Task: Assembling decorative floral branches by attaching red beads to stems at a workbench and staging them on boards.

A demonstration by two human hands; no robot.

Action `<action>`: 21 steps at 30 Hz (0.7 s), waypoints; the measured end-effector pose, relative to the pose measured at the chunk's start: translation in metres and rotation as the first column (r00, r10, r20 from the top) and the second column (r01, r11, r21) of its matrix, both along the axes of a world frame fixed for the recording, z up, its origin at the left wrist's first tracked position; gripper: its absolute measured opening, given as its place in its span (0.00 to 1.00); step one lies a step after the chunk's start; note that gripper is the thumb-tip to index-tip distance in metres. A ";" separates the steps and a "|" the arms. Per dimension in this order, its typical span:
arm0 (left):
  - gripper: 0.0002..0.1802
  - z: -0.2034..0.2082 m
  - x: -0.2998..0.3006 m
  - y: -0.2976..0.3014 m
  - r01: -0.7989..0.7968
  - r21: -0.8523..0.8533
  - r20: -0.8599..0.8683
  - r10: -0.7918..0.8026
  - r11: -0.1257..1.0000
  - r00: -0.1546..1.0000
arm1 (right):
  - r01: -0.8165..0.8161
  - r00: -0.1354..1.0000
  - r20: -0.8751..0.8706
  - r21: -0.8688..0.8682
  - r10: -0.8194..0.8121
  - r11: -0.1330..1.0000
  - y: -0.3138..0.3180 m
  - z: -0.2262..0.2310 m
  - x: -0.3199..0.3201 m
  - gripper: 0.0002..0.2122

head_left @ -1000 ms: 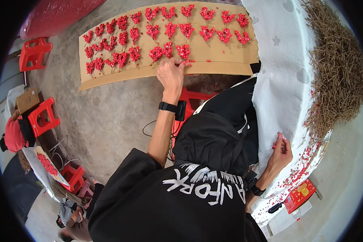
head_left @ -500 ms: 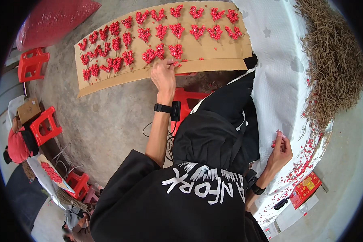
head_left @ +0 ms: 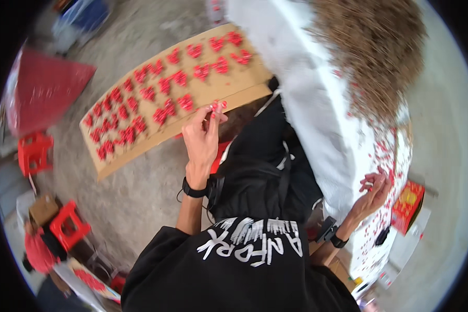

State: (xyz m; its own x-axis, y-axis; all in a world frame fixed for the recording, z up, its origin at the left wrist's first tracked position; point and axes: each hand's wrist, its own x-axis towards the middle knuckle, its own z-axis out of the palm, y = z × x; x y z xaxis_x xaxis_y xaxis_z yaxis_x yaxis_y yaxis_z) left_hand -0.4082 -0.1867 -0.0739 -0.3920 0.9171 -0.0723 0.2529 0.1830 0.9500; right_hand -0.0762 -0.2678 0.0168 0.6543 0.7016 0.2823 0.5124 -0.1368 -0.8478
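Observation:
My left hand is raised at the near edge of a cardboard sheet, its fingertips pinched on small red berries. Rows of red berry bunches lie across the cardboard, many of them spread in a V shape. On the right, my right hand hovers over or touches a white cloth, its fingers loosely apart. Loose red berries are scattered around those fingers and along the cloth. Motion blur hides whether any berry is between them.
A heap of thin brown twigs covers the cloth's far end. Beyond its right edge sits a red box. Red stools, a big red sack and a person in a red top are at the left.
The view has swung, shifting the cardboard left and down. My left hand has lifted from the cardboard with berries. My right hand has moved out to the scattered berries, its fingers now apart.

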 end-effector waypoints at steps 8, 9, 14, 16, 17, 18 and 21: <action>0.07 0.043 0.112 0.051 0.650 0.345 -0.112 -0.658 0.677 0.745 | 0.343 0.907 0.278 -0.057 -0.316 0.938 -0.077 0.003 0.087 0.11; 0.06 0.055 0.125 0.055 0.688 0.312 -0.160 -0.678 0.655 0.718 | 0.384 0.872 0.371 -0.113 -0.320 0.916 -0.087 0.001 0.096 0.10; 0.05 0.099 0.179 0.087 0.743 0.330 -0.297 -0.683 0.582 0.667 | 0.487 0.692 0.658 -0.124 -0.296 0.865 -0.122 -0.009 0.125 0.06; 0.06 0.102 0.195 0.102 0.744 0.365 -0.319 -0.675 0.560 0.665 | 0.506 0.718 0.608 -0.122 -0.339 0.854 -0.124 -0.012 0.132 0.07; 0.07 0.104 0.198 0.110 0.782 0.330 -0.355 -0.698 0.529 0.622 | 0.514 0.740 0.562 -0.118 -0.370 0.850 -0.123 -0.011 0.133 0.07; 0.08 0.105 0.201 0.118 0.816 0.292 -0.387 -0.718 0.499 0.578 | 0.521 0.759 0.515 -0.114 -0.398 0.846 -0.122 -0.011 0.134 0.09; 0.08 0.103 0.216 0.126 0.849 0.249 -0.435 -0.730 0.466 0.527 | 0.471 0.812 0.434 -0.092 -0.390 0.878 -0.104 -0.017 0.134 0.07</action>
